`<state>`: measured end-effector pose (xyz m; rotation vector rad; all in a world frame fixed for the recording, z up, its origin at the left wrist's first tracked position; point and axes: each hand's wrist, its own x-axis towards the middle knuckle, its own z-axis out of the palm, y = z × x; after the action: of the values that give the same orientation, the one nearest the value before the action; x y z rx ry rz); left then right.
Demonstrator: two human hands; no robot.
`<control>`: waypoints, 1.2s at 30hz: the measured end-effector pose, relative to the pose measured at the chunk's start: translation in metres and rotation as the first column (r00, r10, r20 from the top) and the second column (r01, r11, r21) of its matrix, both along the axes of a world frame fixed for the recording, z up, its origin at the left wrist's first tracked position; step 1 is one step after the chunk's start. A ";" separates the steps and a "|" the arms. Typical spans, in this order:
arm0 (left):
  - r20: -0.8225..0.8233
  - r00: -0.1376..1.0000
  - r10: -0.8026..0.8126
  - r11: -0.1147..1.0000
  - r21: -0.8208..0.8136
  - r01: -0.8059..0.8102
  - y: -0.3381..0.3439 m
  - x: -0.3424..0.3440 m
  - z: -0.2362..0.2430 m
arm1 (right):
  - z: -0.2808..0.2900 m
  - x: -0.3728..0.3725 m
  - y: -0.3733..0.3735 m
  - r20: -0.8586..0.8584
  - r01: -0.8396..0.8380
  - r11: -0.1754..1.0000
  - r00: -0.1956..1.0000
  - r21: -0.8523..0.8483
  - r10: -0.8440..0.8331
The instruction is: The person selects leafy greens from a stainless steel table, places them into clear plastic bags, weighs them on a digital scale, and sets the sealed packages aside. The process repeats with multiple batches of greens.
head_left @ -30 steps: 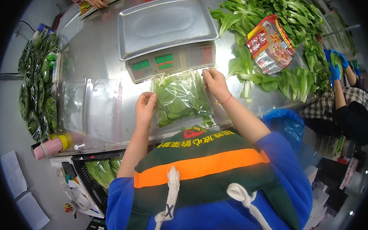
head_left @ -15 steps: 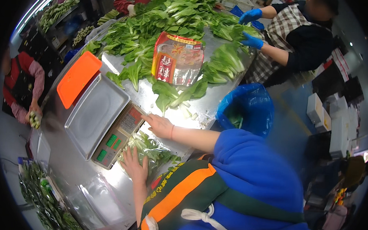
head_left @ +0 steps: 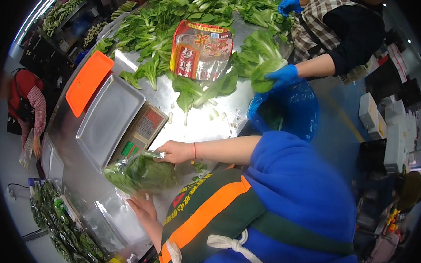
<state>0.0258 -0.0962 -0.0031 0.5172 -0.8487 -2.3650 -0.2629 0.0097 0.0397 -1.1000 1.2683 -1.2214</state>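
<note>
A clear plastic bag of leafy greens (head_left: 140, 173) is tilted over the near end of the weighing scale (head_left: 146, 124), slightly blurred. My right hand (head_left: 176, 152) is closed on the bag's gathered upper edge. Below the bag's near side is my left hand (head_left: 144, 209), thumb spread out, its fingertips partly hidden at the bag's lower edge; it does not grip the bag. The scale's metal tray (head_left: 110, 120) carries nothing, and green digits glow on the display.
Loose greens (head_left: 197, 13) pile along the far metal table, around a red printed bag (head_left: 202, 51). An orange tray (head_left: 89, 83) lies at left. A blue-lined bin (head_left: 286, 111) stands at right, where a blue-gloved co-worker (head_left: 337, 33) holds greens. Bagged greens (head_left: 65, 224) sit lower left.
The bag of greens has been lifted off the table and swung left. My right hand has moved from the scale's edge to the bag; my left hand has shifted lower. The co-worker now holds greens.
</note>
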 end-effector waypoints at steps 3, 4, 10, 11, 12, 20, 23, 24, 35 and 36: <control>0.120 0.976 0.182 0.952 0.227 -0.205 0.036 -0.014 0.005 | 0.014 0.018 0.005 0.169 0.017 0.959 0.983 0.282 -0.067; -0.010 0.994 0.105 0.939 0.332 -0.096 0.044 -0.021 0.005 | 0.014 0.026 0.010 0.279 0.026 0.953 0.953 0.301 -0.114; 0.434 0.789 0.434 0.899 -0.150 -0.412 0.052 0.020 -0.008 | -0.018 0.036 0.041 -0.136 -0.153 0.970 0.974 0.190 0.180; 0.552 0.657 0.513 0.858 -0.344 -0.381 0.052 0.046 -0.011 | -0.024 0.032 0.047 -0.224 -0.196 0.970 0.948 0.144 0.225; 0.593 0.503 0.629 0.773 -0.405 -0.489 0.050 0.074 -0.014 | -0.028 0.025 0.053 -0.317 -0.229 0.972 0.919 0.058 0.236; 0.672 -0.341 0.658 0.532 -0.735 -0.421 0.061 0.233 -0.026 | 0.002 -0.151 0.136 -0.720 0.515 0.761 0.342 -0.395 -0.604; 0.681 -0.383 0.624 0.550 -0.731 -0.404 0.062 0.239 -0.033 | 0.013 -0.216 0.176 -0.881 0.737 0.585 -0.030 -0.338 -0.472; 0.685 -0.391 0.615 0.553 -0.728 -0.404 0.060 0.239 -0.034 | 0.013 -0.227 0.183 -0.936 0.809 0.567 0.064 -0.155 -0.347; 0.670 -0.435 0.601 0.561 -0.742 -0.368 0.049 0.241 -0.036 | -0.025 -0.247 0.176 -0.930 0.876 0.324 0.364 0.358 0.043; 0.667 -0.442 0.600 0.560 -0.745 -0.364 0.049 0.243 -0.036 | -0.030 -0.252 0.178 -0.931 0.874 0.339 0.364 0.348 0.016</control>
<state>0.2688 -0.0470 -0.0395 2.2153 -0.9130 -0.4303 -0.5150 0.1876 0.0096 -0.3789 2.8048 -0.1113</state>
